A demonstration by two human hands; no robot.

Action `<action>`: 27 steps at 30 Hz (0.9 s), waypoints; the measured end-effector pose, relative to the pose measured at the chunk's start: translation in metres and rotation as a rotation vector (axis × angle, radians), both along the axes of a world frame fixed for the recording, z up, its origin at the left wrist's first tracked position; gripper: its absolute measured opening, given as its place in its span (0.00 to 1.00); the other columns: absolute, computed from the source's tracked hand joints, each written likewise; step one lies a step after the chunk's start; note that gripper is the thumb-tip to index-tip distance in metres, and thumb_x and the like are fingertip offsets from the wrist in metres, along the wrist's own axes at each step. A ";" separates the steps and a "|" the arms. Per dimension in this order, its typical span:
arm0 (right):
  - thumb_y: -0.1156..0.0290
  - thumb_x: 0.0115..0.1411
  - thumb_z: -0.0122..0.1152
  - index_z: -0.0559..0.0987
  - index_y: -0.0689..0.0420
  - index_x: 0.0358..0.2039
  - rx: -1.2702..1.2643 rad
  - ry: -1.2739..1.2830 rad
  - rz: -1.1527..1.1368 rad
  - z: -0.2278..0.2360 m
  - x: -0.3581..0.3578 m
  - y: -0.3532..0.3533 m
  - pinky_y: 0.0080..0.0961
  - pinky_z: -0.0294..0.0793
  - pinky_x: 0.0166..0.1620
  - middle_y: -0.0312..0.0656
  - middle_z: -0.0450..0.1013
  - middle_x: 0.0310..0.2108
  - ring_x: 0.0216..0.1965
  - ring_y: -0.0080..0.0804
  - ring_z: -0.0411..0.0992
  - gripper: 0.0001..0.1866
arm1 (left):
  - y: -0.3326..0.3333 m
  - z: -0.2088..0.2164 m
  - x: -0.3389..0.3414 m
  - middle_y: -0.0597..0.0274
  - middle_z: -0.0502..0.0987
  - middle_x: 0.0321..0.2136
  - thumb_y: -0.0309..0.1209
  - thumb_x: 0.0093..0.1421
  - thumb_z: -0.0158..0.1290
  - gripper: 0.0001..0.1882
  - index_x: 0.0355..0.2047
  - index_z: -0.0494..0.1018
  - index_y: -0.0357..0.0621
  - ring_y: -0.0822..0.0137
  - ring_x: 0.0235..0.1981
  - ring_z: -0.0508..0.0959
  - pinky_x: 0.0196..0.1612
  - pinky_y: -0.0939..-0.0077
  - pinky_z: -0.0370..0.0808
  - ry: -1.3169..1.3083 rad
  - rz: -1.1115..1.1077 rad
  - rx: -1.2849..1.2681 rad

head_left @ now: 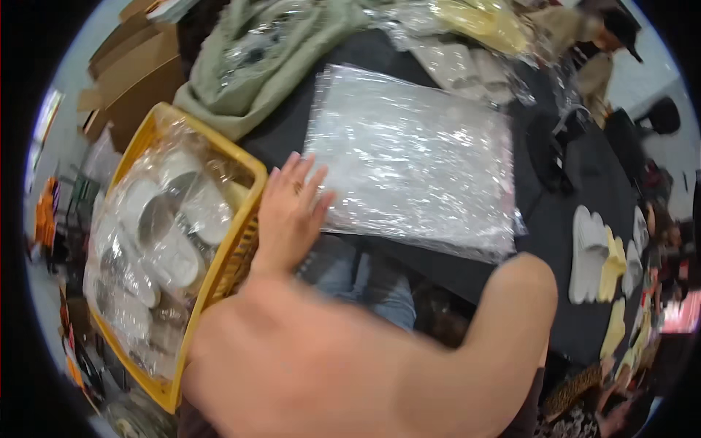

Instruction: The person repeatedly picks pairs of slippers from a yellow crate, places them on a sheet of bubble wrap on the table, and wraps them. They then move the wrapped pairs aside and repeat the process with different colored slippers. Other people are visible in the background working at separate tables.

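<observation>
My left hand (pixel 293 201) lies with its fingers stretched out at the left edge of a stack of clear plastic bags (pixel 416 157). The stack lies flat on a black-covered table and shines with wrinkles. Close to the camera, my right hand (pixel 252 328) is a smeared shape, its arm bent across my body from the right. What its fingers do, or whether they hold anything, does not show. Beside my left hand stands a yellow plastic basket (pixel 252 166), in which white slippers (pixel 171 237) lie wrapped in clear bags.
A green cloth sack (pixel 230 109) with bagged things lies beyond the basket, near a cardboard box (pixel 142 73). Wrapped yellow (pixel 482 25) and beige slippers (pixel 464 69) lie at the far edge. Pairs of grey (pixel 586 255) and yellow slippers (pixel 612 266) line the right side. Other people are nearby.
</observation>
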State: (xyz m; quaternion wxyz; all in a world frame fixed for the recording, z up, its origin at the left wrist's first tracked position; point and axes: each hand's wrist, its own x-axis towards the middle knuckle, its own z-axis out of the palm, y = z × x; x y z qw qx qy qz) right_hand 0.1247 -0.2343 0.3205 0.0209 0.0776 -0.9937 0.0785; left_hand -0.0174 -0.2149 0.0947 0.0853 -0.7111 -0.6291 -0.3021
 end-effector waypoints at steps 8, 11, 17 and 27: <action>0.68 0.55 0.58 0.75 0.55 0.41 -0.194 -0.023 -0.357 -0.114 0.082 0.031 0.27 0.68 0.39 0.36 0.72 0.39 0.35 0.32 0.71 0.13 | -0.108 0.001 -0.034 0.53 0.73 0.49 0.31 0.54 0.58 0.17 0.44 0.74 0.42 0.52 0.54 0.71 0.55 0.57 0.66 -0.037 0.149 -0.118; 0.67 0.57 0.58 0.75 0.55 0.42 -0.344 -0.075 -0.458 -0.132 0.116 0.032 0.28 0.69 0.40 0.38 0.74 0.41 0.37 0.35 0.73 0.13 | -0.137 0.021 -0.078 0.50 0.73 0.47 0.30 0.54 0.58 0.17 0.44 0.74 0.41 0.51 0.50 0.73 0.52 0.60 0.69 0.011 0.309 -0.143; 0.75 0.57 0.57 0.78 0.60 0.40 -0.704 -0.054 -0.635 -0.142 0.138 0.046 0.32 0.73 0.42 0.46 0.77 0.38 0.39 0.43 0.75 0.10 | -0.134 0.076 -0.228 0.47 0.74 0.42 0.32 0.55 0.55 0.14 0.40 0.71 0.38 0.50 0.43 0.75 0.44 0.59 0.72 0.347 0.598 -0.106; 0.79 0.61 0.48 0.78 0.65 0.40 -0.867 0.088 -0.873 -0.160 0.141 0.049 0.23 0.73 0.41 0.46 0.77 0.36 0.36 0.29 0.76 0.11 | -0.025 -0.019 -0.476 0.39 0.76 0.42 0.58 0.59 0.45 0.35 0.39 0.77 0.32 0.48 0.44 0.77 0.47 0.60 0.72 0.114 0.799 -0.797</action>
